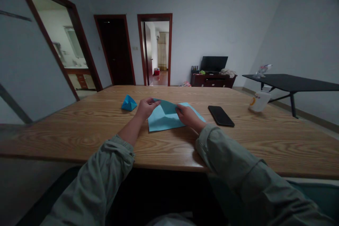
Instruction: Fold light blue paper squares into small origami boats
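A sheet of light blue paper (164,123) lies on the wooden table in front of me, with its far part lifted and bent toward me. My left hand (146,108) pinches the raised edge at its left end. At the right end of that edge, my right hand (187,116) grips the paper between thumb and fingers. The lifted part casts a shadow on the flat part beneath. Left of my left hand stands a folded blue paper shape (129,103), pointed at the top. My fingers hide parts of the held edge.
The wooden table (92,141) spreads around my arms. A black phone (220,116) lies right of the paper. Farther right is a whitish translucent container (259,101) with a yellow mark. Beyond stand a black table (293,82) and a low cabinet (212,80) with a screen.
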Action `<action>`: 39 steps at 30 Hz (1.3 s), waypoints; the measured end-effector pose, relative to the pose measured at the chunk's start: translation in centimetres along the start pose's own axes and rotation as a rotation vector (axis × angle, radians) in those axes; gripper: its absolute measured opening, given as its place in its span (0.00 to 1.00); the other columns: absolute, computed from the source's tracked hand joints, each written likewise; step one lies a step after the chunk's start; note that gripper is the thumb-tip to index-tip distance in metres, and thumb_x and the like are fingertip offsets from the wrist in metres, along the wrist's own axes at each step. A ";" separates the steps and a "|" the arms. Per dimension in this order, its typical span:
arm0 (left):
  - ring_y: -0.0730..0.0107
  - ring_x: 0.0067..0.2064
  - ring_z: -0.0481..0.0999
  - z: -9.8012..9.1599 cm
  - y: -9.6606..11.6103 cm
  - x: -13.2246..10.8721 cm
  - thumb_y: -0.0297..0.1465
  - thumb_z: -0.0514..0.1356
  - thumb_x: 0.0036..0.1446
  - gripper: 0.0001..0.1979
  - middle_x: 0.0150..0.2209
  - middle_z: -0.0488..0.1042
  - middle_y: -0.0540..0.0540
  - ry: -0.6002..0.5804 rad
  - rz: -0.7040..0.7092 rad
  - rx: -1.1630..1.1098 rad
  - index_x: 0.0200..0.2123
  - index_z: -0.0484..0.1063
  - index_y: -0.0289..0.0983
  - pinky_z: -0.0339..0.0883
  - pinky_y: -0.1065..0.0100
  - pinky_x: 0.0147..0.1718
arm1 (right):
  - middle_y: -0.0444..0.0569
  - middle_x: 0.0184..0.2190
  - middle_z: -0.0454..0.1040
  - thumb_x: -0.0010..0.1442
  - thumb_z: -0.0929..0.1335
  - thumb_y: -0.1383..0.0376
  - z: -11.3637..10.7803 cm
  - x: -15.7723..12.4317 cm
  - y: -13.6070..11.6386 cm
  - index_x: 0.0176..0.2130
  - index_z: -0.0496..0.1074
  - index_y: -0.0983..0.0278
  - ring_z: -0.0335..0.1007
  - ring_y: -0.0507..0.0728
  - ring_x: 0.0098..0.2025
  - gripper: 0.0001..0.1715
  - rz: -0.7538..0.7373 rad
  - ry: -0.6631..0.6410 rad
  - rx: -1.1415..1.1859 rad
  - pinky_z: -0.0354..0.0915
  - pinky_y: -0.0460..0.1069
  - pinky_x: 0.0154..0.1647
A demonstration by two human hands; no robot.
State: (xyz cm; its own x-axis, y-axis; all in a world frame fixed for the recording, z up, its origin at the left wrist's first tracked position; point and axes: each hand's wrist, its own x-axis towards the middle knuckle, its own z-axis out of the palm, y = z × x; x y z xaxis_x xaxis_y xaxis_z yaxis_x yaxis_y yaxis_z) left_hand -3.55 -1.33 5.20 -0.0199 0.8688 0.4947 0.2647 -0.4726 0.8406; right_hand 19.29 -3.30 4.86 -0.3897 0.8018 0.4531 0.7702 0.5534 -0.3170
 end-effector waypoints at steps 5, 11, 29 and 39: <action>0.68 0.35 0.76 0.0 0.8 0.3 0.43 0.60 0.54 0.18 0.35 0.78 0.44 0.300 0.069 0.125 0.38 0.75 0.34 0.70 0.69 0.35 | 0.52 0.42 0.78 0.67 0.56 0.62 -0.1 0.2 -0.7 0.52 0.70 0.61 0.73 0.58 0.41 0.20 0.061 0.030 0.011 0.61 0.47 0.41; 0.69 0.29 0.76 2.7 2.1 -1.1 0.46 0.60 0.54 0.22 0.37 0.78 0.44 -0.074 0.036 0.040 0.42 0.74 0.34 0.70 0.69 0.28 | 0.54 0.43 0.78 0.68 0.54 0.63 0.3 0.5 -2.3 0.64 0.57 0.62 0.74 0.59 0.41 0.27 0.093 0.104 0.049 0.63 0.48 0.42; 0.60 0.43 0.77 3.6 2.3 -1.4 0.44 0.65 0.50 0.27 0.48 0.75 0.38 -0.101 0.043 -0.151 0.48 0.72 0.32 0.74 0.63 0.41 | 0.52 0.52 0.73 0.65 0.62 0.59 1.4 0.3 -3.1 0.60 0.59 0.58 0.74 0.58 0.48 0.25 -0.084 0.171 0.430 0.70 0.53 0.45; 0.60 0.43 0.78 3.4 1.8 -1.2 0.46 0.67 0.47 0.30 0.48 0.76 0.37 -0.098 0.022 -0.155 0.49 0.73 0.32 0.73 0.62 0.43 | 0.51 0.49 0.76 0.68 0.58 0.60 0.9 0.0 -3.1 0.59 0.61 0.61 0.73 0.58 0.48 0.22 -0.078 0.169 0.317 0.65 0.51 0.48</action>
State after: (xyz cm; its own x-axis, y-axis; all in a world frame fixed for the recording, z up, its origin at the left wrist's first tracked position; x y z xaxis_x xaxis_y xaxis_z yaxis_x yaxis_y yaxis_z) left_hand 0.25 -2.72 5.33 0.0806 0.8645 0.4961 0.1120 -0.5024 0.8574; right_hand 16.44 -4.80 5.14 -0.3317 0.7208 0.6086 0.5369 0.6747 -0.5065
